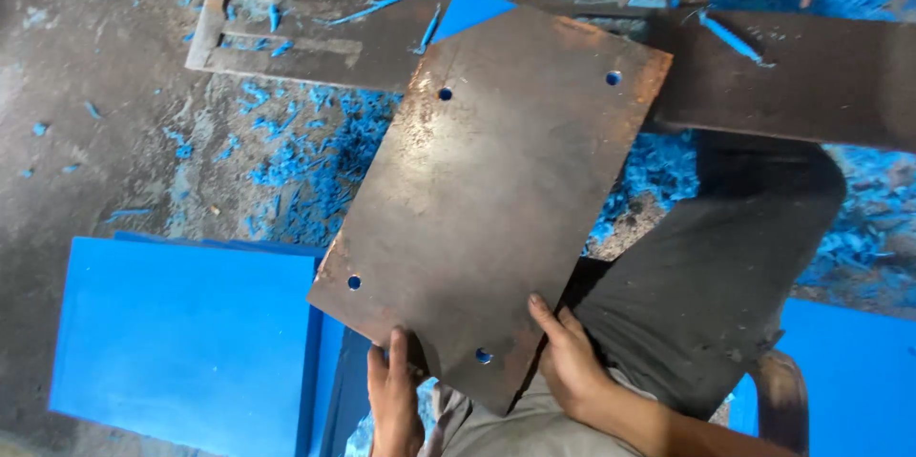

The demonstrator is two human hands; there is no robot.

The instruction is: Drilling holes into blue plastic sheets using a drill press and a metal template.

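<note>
Both hands, left and right, grip a rusty plate at its near edge, fingers curled on top; blue sheets and shavings lie on the floor beneath.

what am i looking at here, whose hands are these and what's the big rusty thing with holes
This is one picture from a camera worn on a person's head, looking down at their own bare hands; there is no machine. The left hand and the right hand both grip the near edge of a large, rusty, rectangular metal plate with a small round hole near each corner. It is held tilted over the person's lap. Beyond it lies a long dark metal beam. On the grey floor are scattered blue plastic shavings, and a stack of flat blue plastic sheets lies to the left.
</note>
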